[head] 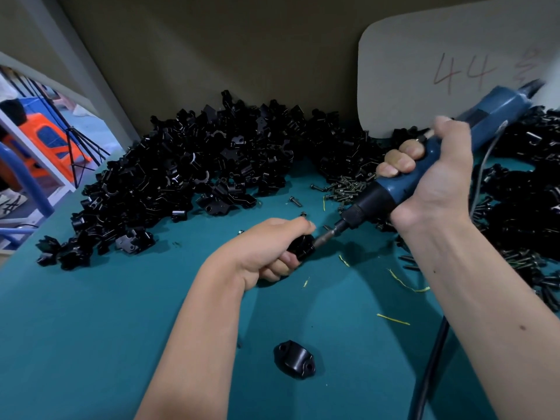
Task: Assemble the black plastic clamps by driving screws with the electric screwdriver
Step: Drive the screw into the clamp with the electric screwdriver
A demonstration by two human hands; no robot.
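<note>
Right now everything turns on one line: the metal bit (pixel 328 235) of the blue-bodied electric screwdriver (pixel 430 165) slants down from the far right to the near left, and its tip meets the small black plastic clamp (pixel 301 248) on that clamp's right-hand face. The left hand (pixel 272 250) has its fingers curled round the clamp, holding it just above or on the teal table mat (pixel 91 328); which of the two cannot be told, since the hand hides the underside. The right hand (pixel 430 180) is wrapped tightly round the screwdriver's grip, fingers closed on it, with the tool's long axis running up and away to the right towards the white card marked 44 (pixel 454 71). The screw itself is hidden at the bit tip, so how deep it sits cannot be told.

Judged from this, the coming push should follow the bit's own slant, into the left palm, which is the nearer hand and the one that must brace against it. If the clamp tilts off that line, the bit would likely slip from the screw head.

A second black clamp half with two holes (pixel 294 359) lies alone on the mat, near the person. The big heap of black clamp parts (pixel 181 177) sits far left, and a scatter of loose dark screws (pixel 348 187) lies just beyond the bit.
</note>
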